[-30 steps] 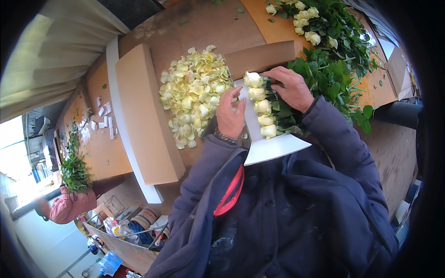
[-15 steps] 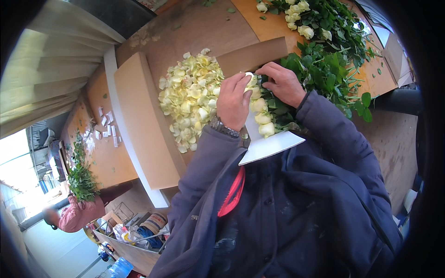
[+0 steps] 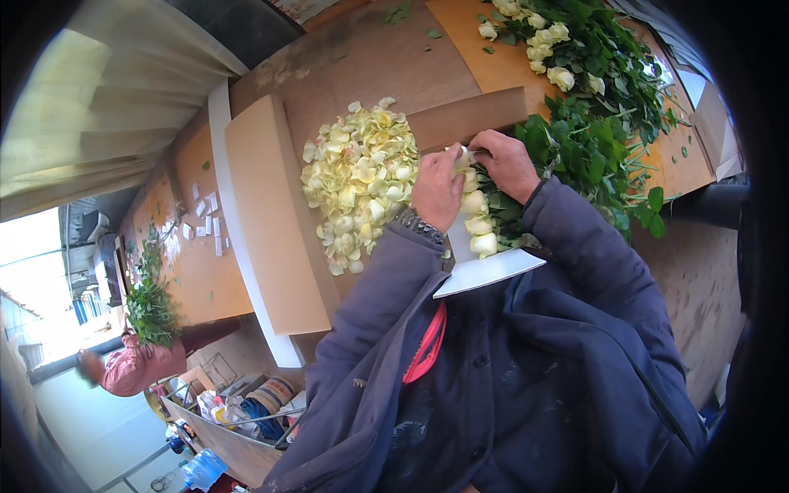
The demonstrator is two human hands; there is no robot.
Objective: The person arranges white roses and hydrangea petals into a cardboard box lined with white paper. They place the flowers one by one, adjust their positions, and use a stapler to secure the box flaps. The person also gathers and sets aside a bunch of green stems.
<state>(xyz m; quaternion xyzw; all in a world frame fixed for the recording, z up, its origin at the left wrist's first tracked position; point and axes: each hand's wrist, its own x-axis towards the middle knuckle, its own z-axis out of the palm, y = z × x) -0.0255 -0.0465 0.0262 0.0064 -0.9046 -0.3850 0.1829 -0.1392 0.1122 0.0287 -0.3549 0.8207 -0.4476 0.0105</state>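
Note:
My left hand (image 3: 437, 191) and my right hand (image 3: 508, 162) are both closed around the top of a row of cream-white rose heads (image 3: 477, 222). The roses lie on a white sheet (image 3: 485, 269) over the wooden bench. Their green leafy stems (image 3: 588, 156) stretch away to the right. Just left of my left hand lies a heap of pale yellow petals (image 3: 357, 185) on the bench. A metal watch sits on my left wrist.
More white roses with leaves (image 3: 567, 45) lie at the far right of the wooden bench (image 3: 362, 62). A tan board (image 3: 271, 214) runs along the bench's left side. Another person in pink (image 3: 136, 366) carries greenery at lower left, beside a crate of containers (image 3: 246, 407).
Both hands have moved slightly up along the row of rose heads and stay closed on its top. The person in pink has shifted at lower left.

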